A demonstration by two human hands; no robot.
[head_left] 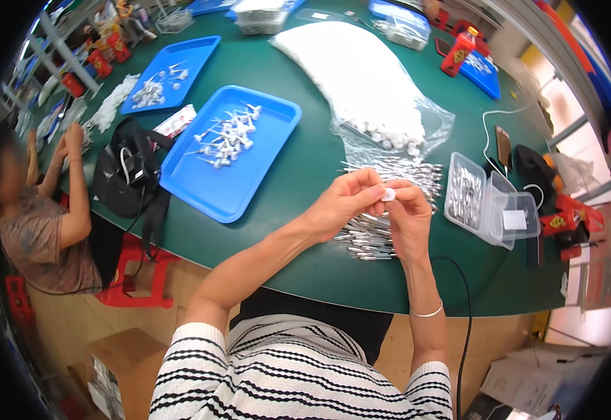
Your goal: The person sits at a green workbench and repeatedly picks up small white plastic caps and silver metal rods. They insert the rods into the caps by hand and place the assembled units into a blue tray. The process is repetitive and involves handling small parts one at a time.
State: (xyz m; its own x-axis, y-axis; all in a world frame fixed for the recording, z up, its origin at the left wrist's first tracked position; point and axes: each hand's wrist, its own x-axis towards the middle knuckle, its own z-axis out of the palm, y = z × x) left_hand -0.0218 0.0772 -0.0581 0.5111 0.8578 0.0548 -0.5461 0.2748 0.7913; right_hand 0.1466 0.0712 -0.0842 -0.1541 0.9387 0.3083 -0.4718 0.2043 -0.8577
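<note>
Above a pile of thin metal rods [367, 241], my two hands meet at a small round white plastic cap [388, 194]. The fingers of my left hand [347, 198] pinch it from the left. From the other side, my right hand [411, 208] is closed on the same cap with thumb and fingertips. Whether a rod sits in the cap is hidden by my fingers. Just beyond, a large clear bag [361, 77] full of white caps spills some at its mouth. To the left, a blue tray [174, 183] bears several white caps with thin rods sticking out.
A clear plastic box [452, 210] of metal rods stands right of the pile. A black backpack [120, 175] lies left of the tray. Farther off are another blue tray [204, 52], a red bottle [459, 52] and a phone [503, 145]. A person [46, 224] works at the left.
</note>
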